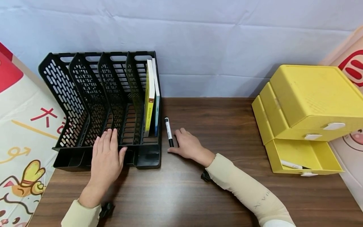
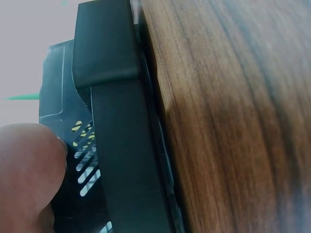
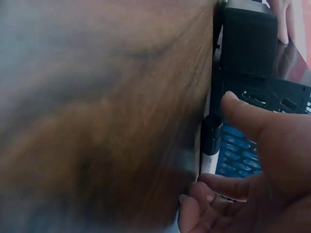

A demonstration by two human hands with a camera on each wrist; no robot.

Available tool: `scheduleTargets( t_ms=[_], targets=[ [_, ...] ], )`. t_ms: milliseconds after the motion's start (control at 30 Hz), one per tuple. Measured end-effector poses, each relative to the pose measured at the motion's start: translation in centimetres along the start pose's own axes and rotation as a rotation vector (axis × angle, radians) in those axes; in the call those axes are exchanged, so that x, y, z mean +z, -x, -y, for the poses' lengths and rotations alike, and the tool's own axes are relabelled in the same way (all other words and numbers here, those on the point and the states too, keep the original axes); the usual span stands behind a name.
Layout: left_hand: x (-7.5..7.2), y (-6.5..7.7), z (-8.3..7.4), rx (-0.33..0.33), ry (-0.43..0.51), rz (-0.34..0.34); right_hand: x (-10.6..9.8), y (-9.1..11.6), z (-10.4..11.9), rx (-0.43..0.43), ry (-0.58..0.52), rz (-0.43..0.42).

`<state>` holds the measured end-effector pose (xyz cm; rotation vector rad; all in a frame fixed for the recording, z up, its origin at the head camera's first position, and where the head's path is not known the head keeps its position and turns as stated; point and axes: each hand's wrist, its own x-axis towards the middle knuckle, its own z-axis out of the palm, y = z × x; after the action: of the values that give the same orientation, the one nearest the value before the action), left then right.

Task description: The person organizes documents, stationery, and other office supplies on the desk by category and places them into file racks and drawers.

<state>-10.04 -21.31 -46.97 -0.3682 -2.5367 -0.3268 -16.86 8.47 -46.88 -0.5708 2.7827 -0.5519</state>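
Note:
A white marker with black ends [image 1: 168, 129] lies on the table along the right side of a black desk file rack [image 1: 147, 157]. My right hand [image 1: 187, 144] is just right of the marker, thumb and fingers spread apart. In the right wrist view, the thumb and fingertips of that hand [image 3: 277, 160] are close about the marker [image 3: 210, 162], with a gap at the thumb. My left hand [image 1: 106, 154] lies with straight fingers over the rack's front edge. In the left wrist view, its thumb [image 2: 29, 170] is beside the rack's front tray [image 2: 126, 155].
Two thin books, one yellow [image 1: 149, 104] and one blue and white [image 1: 156, 97], stand in the rack's rightmost slot. On the right is a yellow drawer unit [image 1: 314, 91]. Its lowest drawer [image 1: 309, 151] is pulled out, with a white marker [image 1: 292, 164] inside. A pale wall covering [image 1: 210, 47] rises behind.

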Motion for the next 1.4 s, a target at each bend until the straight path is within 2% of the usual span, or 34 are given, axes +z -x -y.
scheduleTargets(
  t_ms=[200,400,700,933,1133,1400],
  targets=[
    [-0.1,-0.1,-0.1,-0.007,0.007,0.007,0.0,-0.5,-0.1,0.020,-0.020,-0.042],
    [-0.3,-0.1,-0.1,-0.014,0.008,0.035,-0.6,-0.1,-1.4,0.015,-0.061,-0.095],
    [-0.2,0.0,0.1,-0.021,0.009,0.037,-1.9,1.5,-3.7,0.012,-0.068,-0.086],
    [-0.1,0.1,0.1,-0.016,0.016,0.029,-3.0,2.9,-5.5,-0.096,-0.077,-0.062],
    [-0.1,0.0,0.0,-0.010,0.015,0.021,-4.3,4.6,-7.4,-0.192,-0.139,-0.142],
    [0.0,0.0,0.0,-0.006,0.009,0.007,-6.3,6.9,-10.0,-0.216,-0.211,-0.210]
  ],
)
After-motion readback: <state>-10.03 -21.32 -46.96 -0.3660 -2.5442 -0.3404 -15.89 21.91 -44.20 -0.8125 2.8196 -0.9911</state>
